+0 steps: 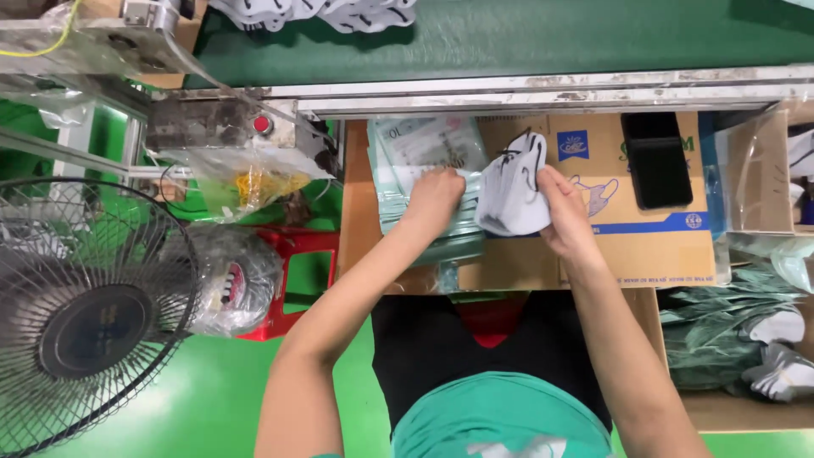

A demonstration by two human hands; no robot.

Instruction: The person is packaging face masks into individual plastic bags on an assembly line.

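Masks in my right hand, bags under my left.

My right hand [566,212] pinches a stack of white masks [511,188] above the cardboard box [653,246]. My left hand [434,197] curls closed on the clear bags [424,157], touching the masks' edge.

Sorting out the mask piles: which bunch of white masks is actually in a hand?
The stack of white masks over the cardboard box, held by the right hand. The conveyor pile and the right-side pile lie untouched.
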